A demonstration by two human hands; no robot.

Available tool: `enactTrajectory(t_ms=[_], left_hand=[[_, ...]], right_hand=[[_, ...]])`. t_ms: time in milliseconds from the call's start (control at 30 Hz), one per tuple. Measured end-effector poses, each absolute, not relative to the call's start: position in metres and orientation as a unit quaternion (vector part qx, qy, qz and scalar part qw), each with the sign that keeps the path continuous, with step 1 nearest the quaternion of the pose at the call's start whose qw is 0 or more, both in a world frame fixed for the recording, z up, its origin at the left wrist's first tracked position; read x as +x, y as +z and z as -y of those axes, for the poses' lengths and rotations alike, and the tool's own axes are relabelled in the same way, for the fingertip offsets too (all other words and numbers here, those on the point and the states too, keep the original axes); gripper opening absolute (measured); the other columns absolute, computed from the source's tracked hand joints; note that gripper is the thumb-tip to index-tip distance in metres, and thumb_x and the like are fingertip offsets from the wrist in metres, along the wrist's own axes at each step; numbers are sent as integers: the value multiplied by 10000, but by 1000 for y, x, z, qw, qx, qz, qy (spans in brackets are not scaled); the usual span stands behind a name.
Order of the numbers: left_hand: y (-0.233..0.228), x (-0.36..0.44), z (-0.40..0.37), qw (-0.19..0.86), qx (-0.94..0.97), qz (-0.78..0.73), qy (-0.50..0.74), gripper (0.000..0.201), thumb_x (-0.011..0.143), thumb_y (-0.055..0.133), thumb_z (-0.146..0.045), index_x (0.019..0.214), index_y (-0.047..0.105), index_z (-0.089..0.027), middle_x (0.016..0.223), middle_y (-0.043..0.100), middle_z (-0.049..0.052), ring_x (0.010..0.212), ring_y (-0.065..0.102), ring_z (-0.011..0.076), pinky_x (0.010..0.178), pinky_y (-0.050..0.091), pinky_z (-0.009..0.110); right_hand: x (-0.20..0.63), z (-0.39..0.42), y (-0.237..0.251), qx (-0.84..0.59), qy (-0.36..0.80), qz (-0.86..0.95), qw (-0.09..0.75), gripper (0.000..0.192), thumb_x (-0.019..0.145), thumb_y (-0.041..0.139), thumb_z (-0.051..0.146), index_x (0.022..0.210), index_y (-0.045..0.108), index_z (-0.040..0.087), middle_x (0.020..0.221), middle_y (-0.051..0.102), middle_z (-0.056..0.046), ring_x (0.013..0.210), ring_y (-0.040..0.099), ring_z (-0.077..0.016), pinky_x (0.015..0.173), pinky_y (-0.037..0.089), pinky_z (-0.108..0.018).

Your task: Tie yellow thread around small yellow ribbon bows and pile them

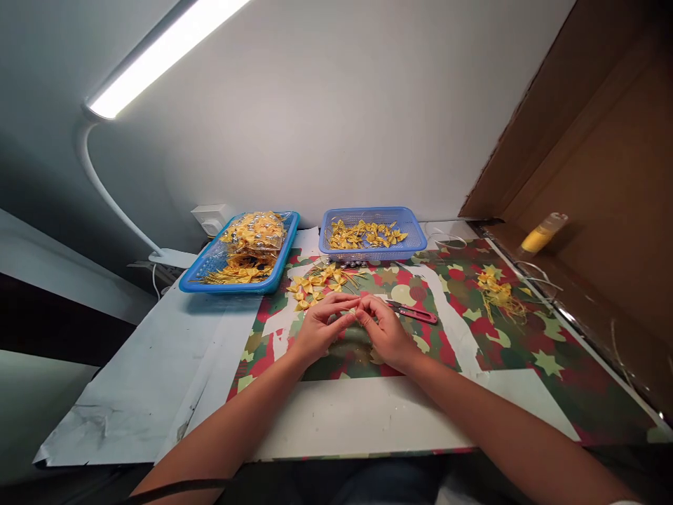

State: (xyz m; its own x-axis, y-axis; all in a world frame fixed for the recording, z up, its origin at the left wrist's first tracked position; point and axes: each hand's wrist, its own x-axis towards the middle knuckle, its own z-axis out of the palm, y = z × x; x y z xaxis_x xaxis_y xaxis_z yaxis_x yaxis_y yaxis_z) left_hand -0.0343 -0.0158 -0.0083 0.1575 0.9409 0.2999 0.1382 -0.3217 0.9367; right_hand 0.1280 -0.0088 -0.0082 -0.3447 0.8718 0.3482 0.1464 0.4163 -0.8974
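Observation:
My left hand point(329, 324) and my right hand point(383, 330) meet over the middle of the table, thumbs and forefingers pinched together at the tips. Between them is a small pale-yellow bit, mostly hidden by the fingers, so its kind cannot be made out. Just beyond my left hand lies a loose group of yellow ribbon bows point(310, 283) with thin golden stems. Pink-handled thread snips point(418, 313) rest right behind my right hand. Several small silver balls point(347, 264) sit in front of the lilac-blue basket.
A blue tray point(187, 282) at the left holds a bag of bows and golden stems. Against the wall stands a lilac-blue basket point(415, 245) of bows. Yellow scraps point(499, 294) lie right, near a yellow-filled tube point(541, 237). A lamp point(113, 179) arches over the left.

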Motion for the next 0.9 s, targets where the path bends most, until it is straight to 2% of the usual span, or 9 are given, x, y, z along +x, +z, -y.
enactTrajectory(t_ms=[200, 367, 467, 600, 700, 900], left_hand=[[-5, -35, 15, 395, 606, -448, 526, 202, 771, 707, -396, 697, 747, -212, 796, 669, 47, 797, 606, 168, 766, 486, 307], [-3, -34, 18, 382, 647, -471, 462, 239, 782, 681, -354, 616, 679, -181, 724, 643, 41, 697, 575, 148, 596, 431, 256], [-3, -32, 19, 355, 680, -481, 425, 215, 793, 646, -310, 624, 672, -179, 719, 645, 40, 710, 571, 149, 634, 430, 261], [-1, -29, 22, 334, 703, -487, 397, 195, 783, 628, -286, 626, 670, -178, 703, 642, 38, 709, 552, 151, 663, 422, 269], [0, -29, 22, 370, 688, -476, 404, 232, 783, 643, -333, 617, 663, -173, 706, 642, 44, 703, 549, 151, 648, 415, 264], [-6, -33, 17, 566, 521, -464, 440, 344, 696, 725, -493, 663, 697, -152, 673, 610, 36, 599, 493, 121, 515, 365, 232]], right_hand=[[133, 4, -9, -365, 385, 715, 456, 116, 889, 532, 271, 817, 608, 223, 843, 615, -25, 847, 547, -184, 791, 442, -336], [141, -1, -4, -378, 342, 713, 482, 113, 842, 608, 269, 912, 684, 226, 902, 644, -43, 869, 573, -195, 795, 468, -355], [139, 0, -3, -354, 318, 743, 471, 115, 812, 664, 283, 908, 702, 233, 900, 664, -43, 916, 581, -211, 823, 462, -374], [137, 3, -3, -358, 301, 762, 448, 72, 835, 648, 258, 799, 704, 231, 822, 679, -32, 844, 571, -199, 784, 452, -369], [137, 1, -3, -357, 313, 756, 450, 134, 851, 619, 231, 730, 674, 221, 767, 672, -22, 815, 573, -192, 782, 447, -367], [141, -5, -7, -395, 301, 718, 487, 149, 853, 618, 259, 714, 650, 218, 758, 661, -26, 795, 580, -190, 758, 440, -352]])
